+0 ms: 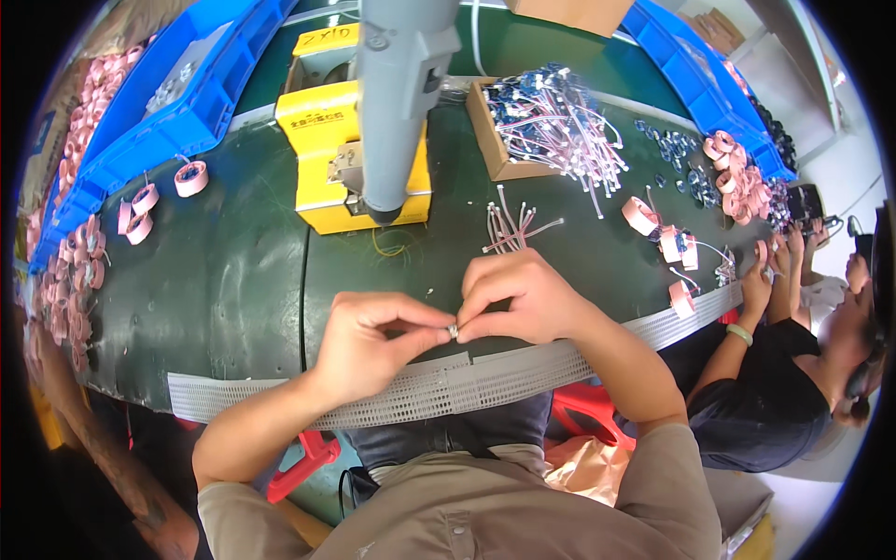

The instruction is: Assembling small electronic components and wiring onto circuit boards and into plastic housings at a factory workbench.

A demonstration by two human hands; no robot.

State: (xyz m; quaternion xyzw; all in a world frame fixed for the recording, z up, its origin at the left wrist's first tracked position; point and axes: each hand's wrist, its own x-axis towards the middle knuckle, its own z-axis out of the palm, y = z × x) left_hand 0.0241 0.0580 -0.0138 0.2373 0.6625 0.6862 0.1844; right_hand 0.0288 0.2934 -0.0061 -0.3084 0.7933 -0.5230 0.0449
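Near the front of the green table (229, 280), my left hand (364, 341) and my right hand (523, 297) meet fingertip to fingertip. Both are closed in a pinch on one tiny whitish piece (454, 331), which looks like a small connector; the fingers hide most of it. Just beyond my right hand lies a loose bunch of thin cables (509, 229) with white ends. A grey perforated strip (420, 394) runs along the table's front edge, under my forearms.
A yellow machine (322, 140) stands ahead, a thick grey tube (397, 112) in front of it. Right of it, a cardboard box (492, 140) overflows with cables. Blue crates (210, 103) and pink rings (191, 178) lie around the sides. Co-workers sit left and right (761, 392).
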